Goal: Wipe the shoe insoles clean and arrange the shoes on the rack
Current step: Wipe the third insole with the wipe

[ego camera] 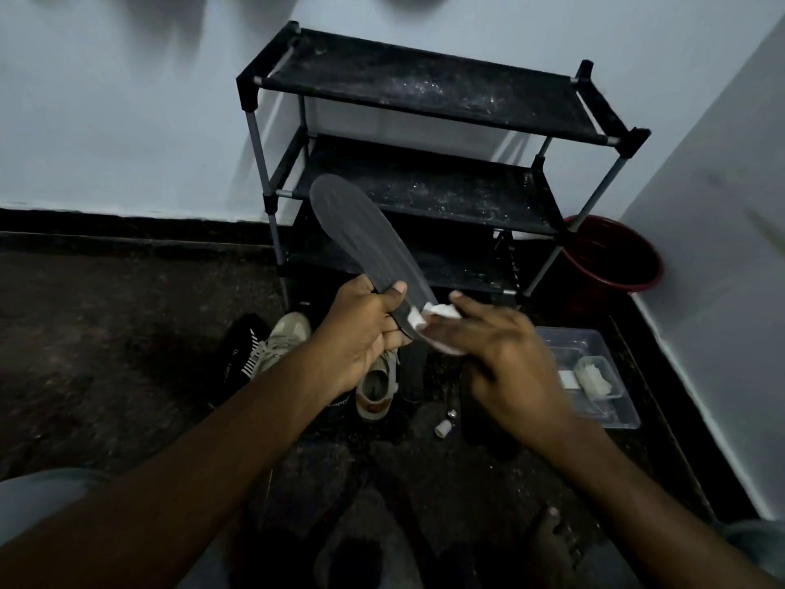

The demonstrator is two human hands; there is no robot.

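The flat dark-grey insole (365,244), tip at 11 o'clock, is gripped steady by the left hand (361,333). A crumpled white wipe (439,312) is pinched against it by the right hand (501,354).

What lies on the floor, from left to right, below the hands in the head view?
black shoe → beige sneaker → small white cylinder → clear plastic box
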